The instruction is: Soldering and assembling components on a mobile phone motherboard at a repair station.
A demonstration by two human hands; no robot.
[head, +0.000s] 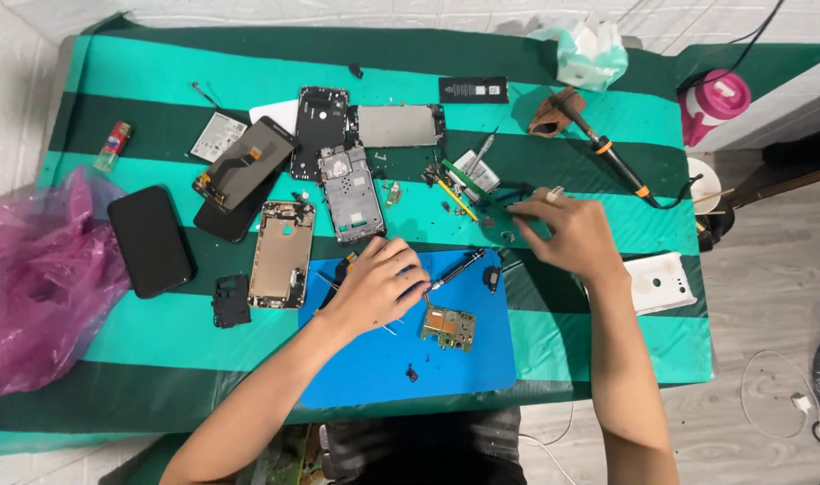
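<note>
Head view: left hand [378, 283] fingers pinch a screwdriver [455, 268] over the blue mat [482, 359]; right hand [567, 235] fingers grip green tweezers [482, 187].

A crumpled pink plastic bag [35, 283] lies at the table's left edge, a black phone [149, 241] just beside it — a small red lighter [114, 145] sits further up. At the far side rest a soldering iron [607, 153], a pale green bag [591, 54] and a pink-lidded container [713, 103] — well apart from a white phone cover [661, 281].
</note>
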